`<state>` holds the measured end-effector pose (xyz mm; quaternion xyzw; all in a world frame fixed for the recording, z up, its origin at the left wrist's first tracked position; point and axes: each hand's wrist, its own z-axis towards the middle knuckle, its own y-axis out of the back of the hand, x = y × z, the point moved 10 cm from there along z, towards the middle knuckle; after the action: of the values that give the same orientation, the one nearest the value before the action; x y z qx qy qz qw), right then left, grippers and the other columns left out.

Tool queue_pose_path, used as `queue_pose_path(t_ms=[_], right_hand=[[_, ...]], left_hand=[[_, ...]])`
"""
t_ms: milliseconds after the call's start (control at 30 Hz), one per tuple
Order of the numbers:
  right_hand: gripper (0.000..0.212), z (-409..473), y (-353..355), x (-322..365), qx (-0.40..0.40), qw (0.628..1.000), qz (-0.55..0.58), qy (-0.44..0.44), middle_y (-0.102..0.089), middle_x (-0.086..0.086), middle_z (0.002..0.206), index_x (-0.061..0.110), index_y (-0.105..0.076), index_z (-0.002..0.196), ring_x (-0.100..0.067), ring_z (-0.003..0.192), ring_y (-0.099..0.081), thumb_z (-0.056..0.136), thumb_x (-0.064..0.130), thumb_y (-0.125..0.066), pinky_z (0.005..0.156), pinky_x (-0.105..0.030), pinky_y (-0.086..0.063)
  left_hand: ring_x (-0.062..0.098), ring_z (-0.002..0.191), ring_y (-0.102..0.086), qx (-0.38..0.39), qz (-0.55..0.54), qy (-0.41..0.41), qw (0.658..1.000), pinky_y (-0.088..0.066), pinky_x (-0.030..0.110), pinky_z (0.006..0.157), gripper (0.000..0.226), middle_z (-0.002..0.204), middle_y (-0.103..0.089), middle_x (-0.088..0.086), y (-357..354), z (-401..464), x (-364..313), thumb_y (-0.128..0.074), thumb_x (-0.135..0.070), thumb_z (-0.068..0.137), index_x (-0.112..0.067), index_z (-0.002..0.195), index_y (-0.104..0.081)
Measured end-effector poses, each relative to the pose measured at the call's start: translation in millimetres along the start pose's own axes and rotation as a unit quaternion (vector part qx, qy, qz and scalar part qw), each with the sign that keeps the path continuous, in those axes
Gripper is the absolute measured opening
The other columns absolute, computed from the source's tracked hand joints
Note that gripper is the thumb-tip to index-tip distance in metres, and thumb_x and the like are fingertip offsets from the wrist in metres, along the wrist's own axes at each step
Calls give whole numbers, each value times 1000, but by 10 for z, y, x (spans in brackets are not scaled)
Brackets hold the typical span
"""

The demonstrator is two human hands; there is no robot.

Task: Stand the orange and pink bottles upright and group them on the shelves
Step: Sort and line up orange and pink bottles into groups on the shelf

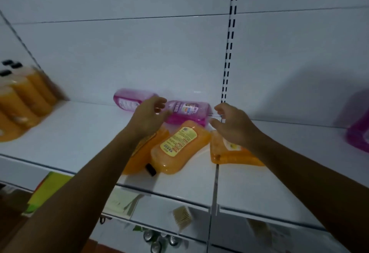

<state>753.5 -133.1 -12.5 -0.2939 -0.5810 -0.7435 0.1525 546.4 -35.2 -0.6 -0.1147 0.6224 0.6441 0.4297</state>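
Left hand (148, 116) and right hand (232, 125) fingers apart, empty, flanking fallen pink bottle (188, 113). Risk: grip slips on smooth plastic, nudging orange bottles (177, 147) off shelf (79, 133) edge.

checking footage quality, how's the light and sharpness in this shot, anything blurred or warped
Head view: dim, bluish light; the upright orange bottles at far left and the pink bottle at the right edge are smeared by blur; the lying pink bottle between the left hand and right hand is sharper; wide-angle bends the shelf edge.
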Motion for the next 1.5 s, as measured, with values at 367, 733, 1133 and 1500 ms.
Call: queue_pose_path(t_ms=[367,733,1133,1500], right_hand=[[40,-71,174,-381,32,984,-168,-60,-58,-6,127,18,-51,128,-25,111,-55,97,43,-44,94,-40,-46],[51,-618,457,-1110,4,976,-134,-174,-63,-6,111,16,-59,114,-20,92,-58,95,58,-35,84,-37,-50],[31,-504,975,-237,-162,927,338,-19,-67,7,101,23,-62,111,-13,97,-63,88,44,-58,81,-34,-50],[79,119,-344,1569,31,902,421,88,-64,-3,113,19,-42,141,-20,97,-68,70,16,-78,73,-33,-59]], left_hand=[[9,117,-50,128,73,-155,977,-35,21,88,49,133,-56,-4,-594,-298,-769,-63,-39,90,-22,134,-52],[22,114,-54,252,271,-275,887,-46,42,96,94,135,-52,1,-1682,-535,-1281,-64,-72,70,-25,143,-31],[24,95,-66,274,-251,-45,927,-58,40,74,59,107,-66,-1,-899,-367,-1091,-79,-43,72,-24,122,-55],[36,109,-63,164,-430,43,887,-52,44,92,47,119,-65,19,497,-555,313,-66,-29,84,-4,123,-59]])
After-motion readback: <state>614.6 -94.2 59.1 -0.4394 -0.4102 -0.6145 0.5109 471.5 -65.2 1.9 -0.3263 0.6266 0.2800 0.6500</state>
